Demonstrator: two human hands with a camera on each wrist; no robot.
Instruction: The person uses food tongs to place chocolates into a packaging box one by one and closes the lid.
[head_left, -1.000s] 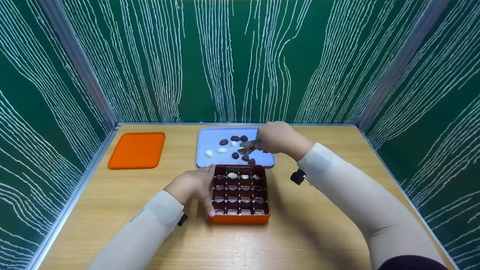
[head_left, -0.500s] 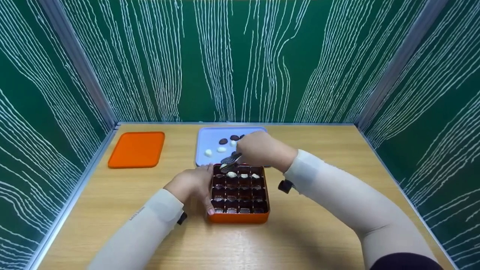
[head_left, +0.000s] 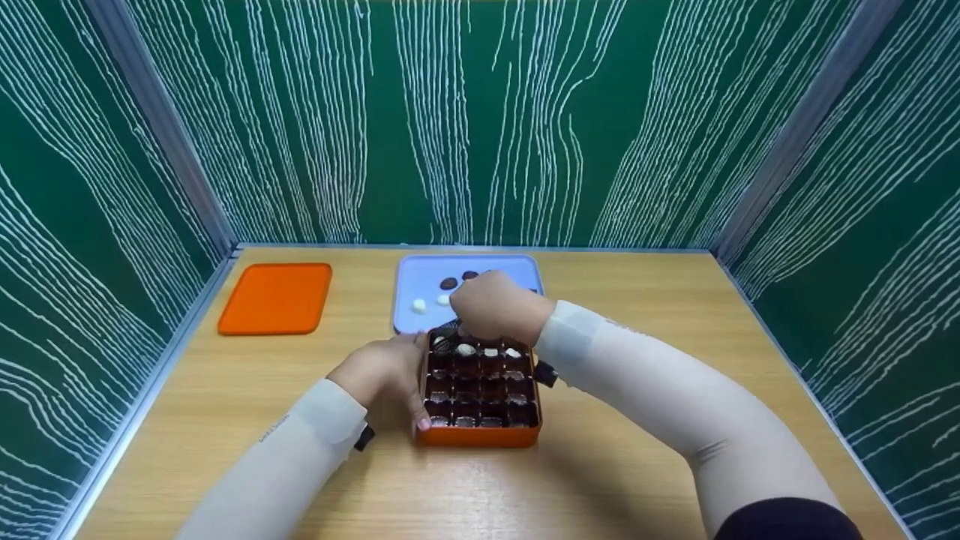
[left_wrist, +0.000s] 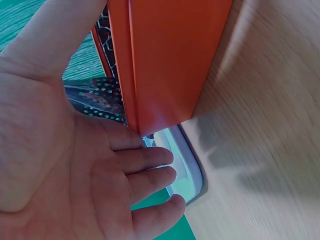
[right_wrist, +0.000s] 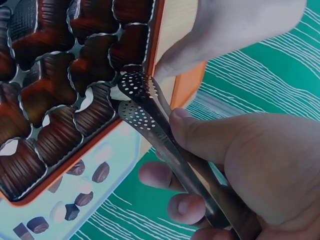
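This looked like a booth walled on three sides, closer to a lab or recording station than to a home or kitchen. Green panels (head_left: 480,120) covered in wavy white lines rose at the left, the right and the back, grey posts (head_left: 160,127) stood in the corners where they met, and a wood-grain table (head_left: 645,281) filled the space between them. Each pale sleeve (head_left: 645,375) had a small black camera (head_left: 546,373) at the wrist, which also suited a lab.

Orange tray (head_left: 276,298), wooden table (head_left: 247,375), white-lined green walls (head_left: 495,150)
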